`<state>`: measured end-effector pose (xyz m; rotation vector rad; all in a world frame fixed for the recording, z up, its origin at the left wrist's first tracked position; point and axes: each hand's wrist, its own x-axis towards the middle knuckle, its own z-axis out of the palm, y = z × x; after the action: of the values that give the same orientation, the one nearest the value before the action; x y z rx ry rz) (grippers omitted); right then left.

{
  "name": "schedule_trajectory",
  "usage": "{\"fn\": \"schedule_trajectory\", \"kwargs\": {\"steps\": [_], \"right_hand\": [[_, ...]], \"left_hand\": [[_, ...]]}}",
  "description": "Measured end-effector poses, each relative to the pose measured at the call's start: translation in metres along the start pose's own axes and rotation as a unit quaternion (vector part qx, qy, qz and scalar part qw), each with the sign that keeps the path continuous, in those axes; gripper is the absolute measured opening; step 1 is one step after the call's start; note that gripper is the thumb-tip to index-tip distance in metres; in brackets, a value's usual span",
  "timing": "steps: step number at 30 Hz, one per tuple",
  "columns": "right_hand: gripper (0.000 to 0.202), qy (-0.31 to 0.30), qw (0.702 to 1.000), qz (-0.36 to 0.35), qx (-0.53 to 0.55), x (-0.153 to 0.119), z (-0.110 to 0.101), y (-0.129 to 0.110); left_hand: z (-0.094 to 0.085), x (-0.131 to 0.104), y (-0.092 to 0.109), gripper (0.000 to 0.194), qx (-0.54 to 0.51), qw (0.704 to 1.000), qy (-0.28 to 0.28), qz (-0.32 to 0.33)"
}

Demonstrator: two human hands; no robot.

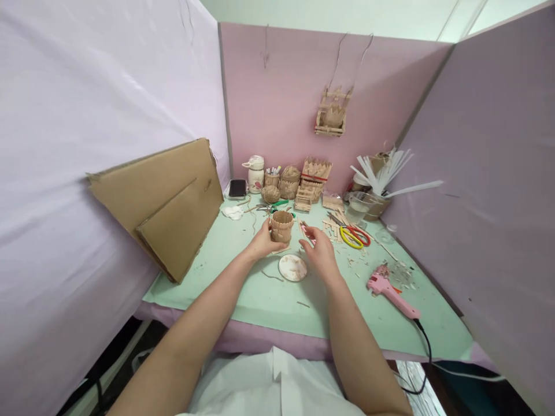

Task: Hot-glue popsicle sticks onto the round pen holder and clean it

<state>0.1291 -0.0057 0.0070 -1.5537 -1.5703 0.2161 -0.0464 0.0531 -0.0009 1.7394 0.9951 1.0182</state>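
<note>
A small brown woven cup (281,229) is upright near the middle of the table, its open top facing up. My left hand (262,239) holds it from the left side, with fingers around its wall and base. To the right of the cup, apart from it, my right hand (318,248) has its fingers spread and curved, with nothing seen between them. A round white dish (292,267) with brown marks lies just in front of the cup, between my forearms. Short pieces of twine and thin wooden strips lie around it.
Yellow and red scissors (354,237) and a pink glue gun (392,293) lie at the right. Leaning cardboard (182,214) stands at the left. Along the back are a white bottle (255,174), a twine ball (270,194) and a clear plastic cup (357,208).
</note>
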Motion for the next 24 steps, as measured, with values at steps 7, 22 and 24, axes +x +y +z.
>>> {"fn": "schedule_trajectory", "kwargs": {"steps": [7,22,24], "right_hand": [[0.017,-0.008,0.997,-0.002,-0.071,-0.007,-0.02,0.004],[0.013,-0.182,0.978,-0.037,-0.097,-0.017,-0.025,0.013],[0.015,-0.196,0.974,-0.044,-0.102,-0.018,-0.023,0.012]], "left_hand": [[-0.008,-0.008,-0.008,0.112,0.12,0.984,0.051,-0.122],[-0.019,-0.007,0.005,0.027,0.179,0.977,0.055,-0.103],[-0.017,-0.008,0.007,0.034,0.187,0.976,0.042,-0.099]]}}
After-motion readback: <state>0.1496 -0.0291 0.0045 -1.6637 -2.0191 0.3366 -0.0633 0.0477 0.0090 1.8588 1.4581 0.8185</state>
